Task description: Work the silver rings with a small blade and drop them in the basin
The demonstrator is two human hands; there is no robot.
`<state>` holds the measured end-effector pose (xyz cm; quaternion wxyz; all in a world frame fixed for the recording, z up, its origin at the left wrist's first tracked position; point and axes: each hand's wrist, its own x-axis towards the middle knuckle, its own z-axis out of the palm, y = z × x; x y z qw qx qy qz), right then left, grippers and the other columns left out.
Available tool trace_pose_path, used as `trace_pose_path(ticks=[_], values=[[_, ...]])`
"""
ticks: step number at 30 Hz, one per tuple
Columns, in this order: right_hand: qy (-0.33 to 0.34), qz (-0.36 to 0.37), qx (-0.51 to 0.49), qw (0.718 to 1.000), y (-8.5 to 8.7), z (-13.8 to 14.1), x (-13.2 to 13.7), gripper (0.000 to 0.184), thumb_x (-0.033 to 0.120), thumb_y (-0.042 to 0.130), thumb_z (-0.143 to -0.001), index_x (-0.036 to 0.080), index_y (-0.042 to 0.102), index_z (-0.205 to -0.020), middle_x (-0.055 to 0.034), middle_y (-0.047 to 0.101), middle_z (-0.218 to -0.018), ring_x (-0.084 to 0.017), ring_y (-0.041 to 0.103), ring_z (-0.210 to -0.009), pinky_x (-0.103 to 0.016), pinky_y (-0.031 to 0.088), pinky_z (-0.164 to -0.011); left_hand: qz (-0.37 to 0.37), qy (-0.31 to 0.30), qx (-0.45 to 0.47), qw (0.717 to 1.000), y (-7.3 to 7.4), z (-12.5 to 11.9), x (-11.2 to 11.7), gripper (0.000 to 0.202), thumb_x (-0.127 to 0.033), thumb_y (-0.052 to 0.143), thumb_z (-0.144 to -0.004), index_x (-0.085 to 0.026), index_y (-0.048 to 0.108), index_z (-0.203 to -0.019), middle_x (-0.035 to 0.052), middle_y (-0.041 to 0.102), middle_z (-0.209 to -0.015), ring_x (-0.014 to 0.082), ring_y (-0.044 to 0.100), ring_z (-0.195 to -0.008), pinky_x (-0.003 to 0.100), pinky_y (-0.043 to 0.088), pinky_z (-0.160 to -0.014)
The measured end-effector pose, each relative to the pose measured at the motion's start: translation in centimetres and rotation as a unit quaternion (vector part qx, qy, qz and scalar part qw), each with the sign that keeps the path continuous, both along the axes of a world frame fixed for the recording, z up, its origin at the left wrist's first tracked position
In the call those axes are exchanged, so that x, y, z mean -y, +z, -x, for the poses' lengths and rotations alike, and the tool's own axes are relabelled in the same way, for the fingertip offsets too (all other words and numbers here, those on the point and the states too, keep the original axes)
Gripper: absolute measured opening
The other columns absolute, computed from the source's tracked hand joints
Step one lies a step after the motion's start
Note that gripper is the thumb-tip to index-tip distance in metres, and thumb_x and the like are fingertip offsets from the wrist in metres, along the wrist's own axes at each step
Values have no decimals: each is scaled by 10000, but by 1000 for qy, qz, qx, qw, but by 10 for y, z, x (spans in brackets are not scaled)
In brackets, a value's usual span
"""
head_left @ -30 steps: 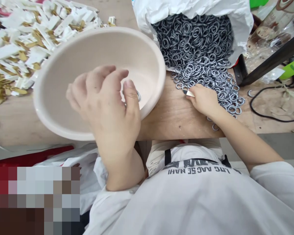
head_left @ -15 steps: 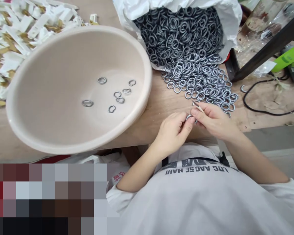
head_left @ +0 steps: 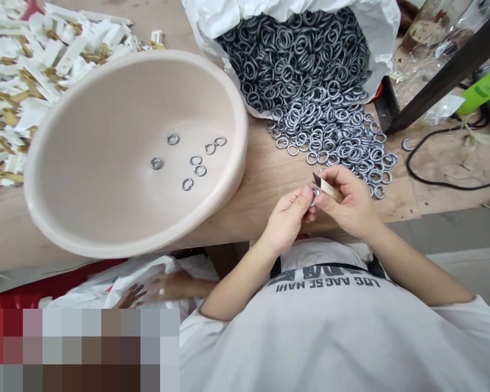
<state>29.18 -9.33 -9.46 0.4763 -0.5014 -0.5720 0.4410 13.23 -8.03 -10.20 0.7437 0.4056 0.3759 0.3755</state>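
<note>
My left hand (head_left: 288, 218) pinches a small metal ring (head_left: 314, 191) at its fingertips, just over the table's front edge. My right hand (head_left: 347, 201) is closed round a small flat tool (head_left: 325, 187) with a tan handle and a metal tip, held against that ring. Both hands meet right below a heap of grey metal rings (head_left: 335, 144) spilling from a white bag (head_left: 375, 22). To the left stands a large beige bowl (head_left: 85, 218) with several rings (head_left: 196, 160) lying in it.
White and gold pieces (head_left: 32, 65) are piled at the back left. A black bar (head_left: 445, 76), a black cable (head_left: 441, 182) and a green bottle (head_left: 484, 87) lie to the right. Another person's hand (head_left: 155, 288) shows below the table edge on white plastic.
My left hand left the bowl and came across to meet my right hand at the front edge. My right hand drew back from the ring heap; the tool now sits against a ring.
</note>
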Motion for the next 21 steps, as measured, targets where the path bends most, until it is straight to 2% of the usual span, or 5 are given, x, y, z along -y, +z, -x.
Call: trace_pose_path(ticks=[3,7,14,17,21], values=[[1,-21,62,998,0,-2,-1,324,539,737,-882,232,666,-958,-10,678,-861,-181,633,-796,-323,475,-750,14,12,6,1000,1,-2,3,535,-651,653,-877,-178,502,-678,-30,446,-613,80,399,-550,234,329,-530],[-22,-48,128,990,2,-5,1,373,542,496,-1024,217,642,-915,-13,639,-794,-165,583,-729,-307,413,-693,50,24,36,998,4,-5,4,544,-648,631,-891,-190,450,-658,-51,382,-557,73,327,-506,236,296,-506],[23,-127,357,925,1,2,16,391,520,481,-1022,216,605,-809,-29,628,-740,-163,534,-676,-315,325,-647,88,99,48,990,2,-8,4,523,-597,713,-849,-184,458,-654,-61,388,-546,62,356,-502,206,326,-506],[23,-115,355,928,0,1,12,440,547,448,-1029,219,570,-763,-23,603,-701,-161,520,-648,-313,317,-635,86,73,55,992,4,-8,8,518,-611,704,-851,-188,464,-673,-66,380,-546,64,341,-500,208,327,-504],[-47,-10,364,930,-4,-14,-8,496,574,350,-1051,224,600,-802,-19,601,-676,-178,541,-635,-306,296,-611,65,-7,72,995,3,-5,14,521,-605,682,-875,-187,462,-656,-53,403,-556,73,366,-514,231,372,-544]])
